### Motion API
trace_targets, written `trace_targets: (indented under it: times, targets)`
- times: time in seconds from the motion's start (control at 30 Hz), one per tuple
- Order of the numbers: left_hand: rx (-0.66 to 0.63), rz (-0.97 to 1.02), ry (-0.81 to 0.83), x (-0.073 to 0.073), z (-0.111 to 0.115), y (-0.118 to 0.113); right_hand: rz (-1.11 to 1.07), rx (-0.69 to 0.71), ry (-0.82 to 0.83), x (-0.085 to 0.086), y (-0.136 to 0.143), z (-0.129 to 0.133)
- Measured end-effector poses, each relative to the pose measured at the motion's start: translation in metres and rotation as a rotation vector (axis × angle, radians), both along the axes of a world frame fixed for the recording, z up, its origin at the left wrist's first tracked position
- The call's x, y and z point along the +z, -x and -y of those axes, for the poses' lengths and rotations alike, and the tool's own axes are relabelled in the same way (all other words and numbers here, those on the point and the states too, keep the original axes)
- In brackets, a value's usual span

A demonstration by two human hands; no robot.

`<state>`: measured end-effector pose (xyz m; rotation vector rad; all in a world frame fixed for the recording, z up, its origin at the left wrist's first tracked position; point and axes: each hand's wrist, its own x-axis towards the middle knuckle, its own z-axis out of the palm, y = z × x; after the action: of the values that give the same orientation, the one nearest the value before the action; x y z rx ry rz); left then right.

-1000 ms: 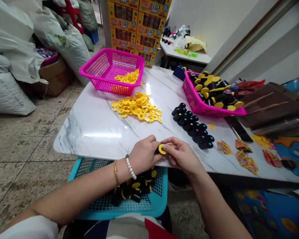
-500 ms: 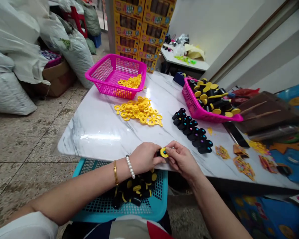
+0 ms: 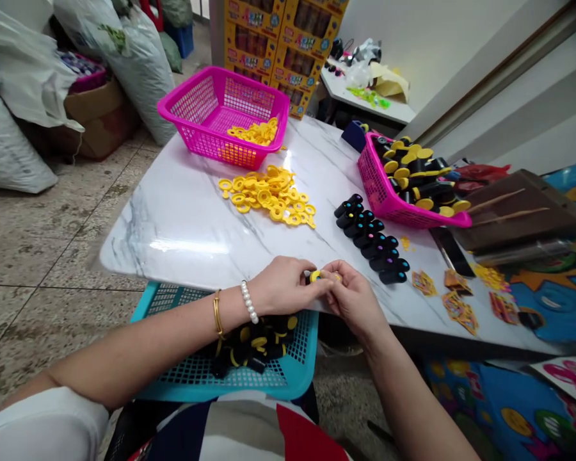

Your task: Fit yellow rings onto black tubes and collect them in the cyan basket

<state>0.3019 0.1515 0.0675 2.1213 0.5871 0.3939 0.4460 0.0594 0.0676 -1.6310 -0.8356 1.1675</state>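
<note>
Between my two hands, at the table's front edge, is a small black cylinder with a yellow ring cap (image 3: 315,276). My left hand (image 3: 288,285), with a pearl bracelet and gold bangle at the wrist, is closed around its black body, mostly hidden by the fingers. My right hand (image 3: 352,294) pinches the yellow cap with thumb and fingertips. Just beyond lies a pile of yellow ring caps (image 3: 271,195). To the right stand rows of black cylinders (image 3: 372,238) with coloured dots on top. Below my left forearm, a teal basket (image 3: 297,384) holds capped black cylinders.
A pink basket (image 3: 177,118) with yellow caps stands at the back left of the marble-patterned table (image 3: 139,237). Another pink basket (image 3: 384,198), heaped with capped cylinders, is at the right. Sticker packets (image 3: 461,314) and a phone (image 3: 454,253) lie nearby; filled sacks (image 3: 144,77) stand on the floor.
The view has tilted slightly downward. My left thumb has moved across to the cap beside my right fingers, and the cap's face is now more covered.
</note>
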Motion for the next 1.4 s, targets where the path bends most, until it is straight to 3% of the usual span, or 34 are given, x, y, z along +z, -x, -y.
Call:
trace_targets:
  times: [0.1, 0.2, 0.37, 0.53, 0.73, 0.87, 1.0, 1.1, 1.23, 1.4]
  targets:
    - [0.064, 0.014, 0.163, -0.001, -0.002, -0.005, 0.063, -0.024, -0.003, -0.002, 0.002, 0.003]
    - [0.070, 0.020, 0.192, -0.005, 0.002, -0.006, 0.128, -0.057, -0.021, -0.004, 0.003, 0.005]
    - [0.124, 0.108, 0.076, -0.009, 0.016, -0.002, 0.147, -0.070, -0.044, -0.003, 0.003, 0.004]
    - [0.127, 0.099, -0.149, -0.016, 0.023, -0.002, -0.059, -0.041, -0.060, 0.000, -0.005, 0.013]
    - [0.089, 0.064, -0.145, -0.017, 0.019, 0.000, -0.223, 0.076, 0.010, 0.004, -0.027, 0.016]
    - [0.069, 0.001, -0.194, -0.019, 0.020, -0.001, 0.027, 0.215, 0.065, 0.009, -0.022, -0.001]
    - [0.090, -0.057, -0.304, -0.019, 0.023, -0.001, 0.252, 0.247, 0.061, 0.014, -0.010, -0.010]
    - [0.094, -0.019, -0.291, -0.019, 0.022, 0.001, 0.157, 0.270, 0.075, 0.015, -0.009, -0.005]
    - [0.104, 0.062, -0.247, -0.020, 0.019, 0.002, -0.154, 0.329, 0.086, 0.009, -0.020, 0.005]
    - [0.107, 0.073, -0.224, -0.021, 0.018, 0.003, -0.366, 0.279, 0.058, 0.001, -0.031, 0.012]
